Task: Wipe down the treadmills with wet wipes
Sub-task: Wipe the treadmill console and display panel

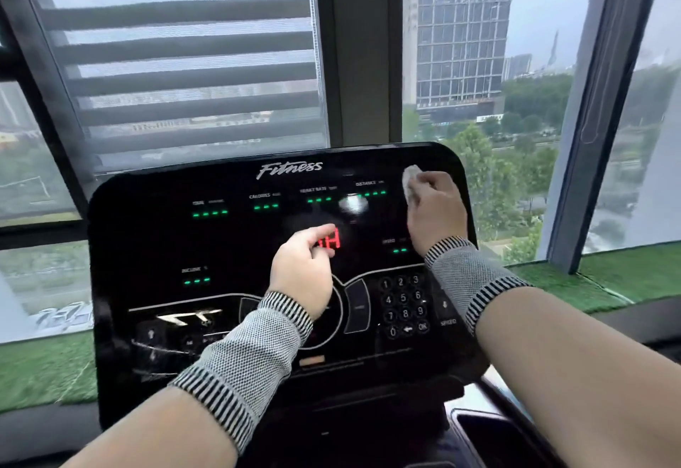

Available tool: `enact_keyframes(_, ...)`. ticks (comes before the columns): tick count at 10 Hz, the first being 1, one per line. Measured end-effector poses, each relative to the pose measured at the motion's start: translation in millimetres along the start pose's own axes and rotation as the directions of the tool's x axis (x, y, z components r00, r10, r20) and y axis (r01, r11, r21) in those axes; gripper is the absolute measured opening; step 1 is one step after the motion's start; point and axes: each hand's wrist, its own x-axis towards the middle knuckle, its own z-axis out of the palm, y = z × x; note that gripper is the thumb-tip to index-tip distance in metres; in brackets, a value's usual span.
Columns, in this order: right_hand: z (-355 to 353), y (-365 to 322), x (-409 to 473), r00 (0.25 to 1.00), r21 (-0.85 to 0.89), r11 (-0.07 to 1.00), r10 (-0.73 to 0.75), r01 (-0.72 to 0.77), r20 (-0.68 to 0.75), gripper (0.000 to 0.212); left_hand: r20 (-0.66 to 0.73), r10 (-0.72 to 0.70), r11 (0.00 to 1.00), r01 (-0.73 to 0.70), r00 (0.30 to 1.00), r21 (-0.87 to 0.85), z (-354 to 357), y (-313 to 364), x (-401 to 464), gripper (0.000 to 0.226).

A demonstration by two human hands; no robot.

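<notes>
A black treadmill console fills the middle of the view, with green readouts, a red display and a number keypad. My right hand grips a crumpled white wet wipe and holds it against the console's upper right corner. My left hand hovers over the console's centre with loosely curled fingers, holding nothing and partly covering the red display. Both wrists wear grey knitted bands.
Large windows with a striped blind stand right behind the console. Green artificial turf lines the sill on both sides. A dark cup-holder recess sits at the lower right of the treadmill.
</notes>
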Motion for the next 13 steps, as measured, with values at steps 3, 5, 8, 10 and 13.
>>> enact_keyframes(3,-1.8,7.8,-42.3,0.991,0.060,0.989,0.135,-0.136,0.020,0.027,0.006,-0.007,0.997,0.007,1.000,0.078,7.7,-1.1,-20.0,0.041)
enact_keyframes(5,56.5,-69.1,-66.6,1.000,0.245,0.969,0.026,-0.028,0.012,0.019,-0.062,-0.030,0.995,0.036,0.998,0.095,-64.6,-26.0,-22.8,0.041)
enact_keyframes(8,157.9,-230.9,-115.6,0.940,0.175,0.965,-0.234,0.194,0.248,0.026,-0.220,-0.072,0.964,0.125,0.973,0.236,-198.0,-87.0,-16.6,0.043)
enact_keyframes(10,164.1,-243.7,-164.4,0.739,0.156,0.858,-0.503,0.489,0.449,0.035,-0.224,-0.077,0.952,0.139,0.971,0.273,-208.7,-110.6,-24.2,0.045)
enact_keyframes(13,103.6,-130.2,-113.0,0.909,0.014,0.949,-0.305,0.314,0.283,0.031,-0.113,-0.030,0.980,0.052,0.993,0.193,-119.1,-79.4,-30.9,0.044)
